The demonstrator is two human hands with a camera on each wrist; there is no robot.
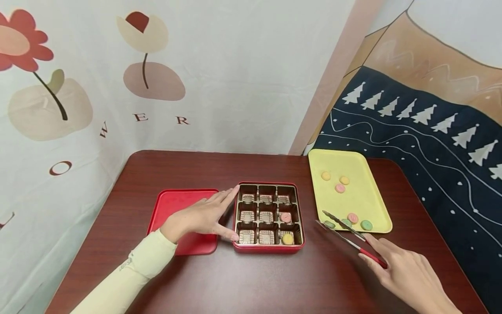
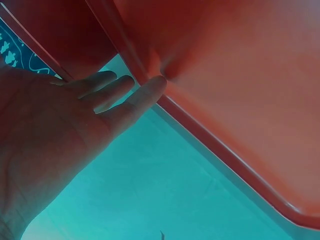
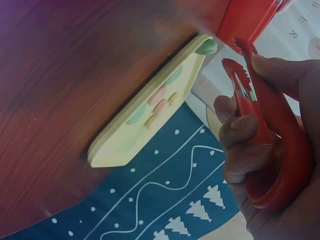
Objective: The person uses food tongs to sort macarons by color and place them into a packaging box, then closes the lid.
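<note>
A red box (image 1: pixel 269 249) with a gold-brown divided insert stands mid-table. A pink macaron (image 1: pixel 286 217) lies in its middle right compartment and a yellow macaron (image 1: pixel 288 239) in its front right one. My left hand (image 1: pixel 204 216) spans the box's left side, thumb and fingertips touching the rim, fingers extended. In my right hand (image 1: pixel 412 270) I hold red-handled tongs (image 1: pixel 372 257), tips parted. Those tips hover over the front left corner of a yellow tray (image 1: pixel 374 192), around a green macaron (image 1: pixel 329 224). Whether they touch it I cannot tell.
A red lid (image 1: pixel 196 248) lies left of the box, partly under my left forearm. More macarons are on the tray: a pink one (image 1: pixel 353 217) and a green one (image 1: pixel 366 225) near the front, others farther back. Printed cloth (image 1: pixel 235 87) hangs behind the table.
</note>
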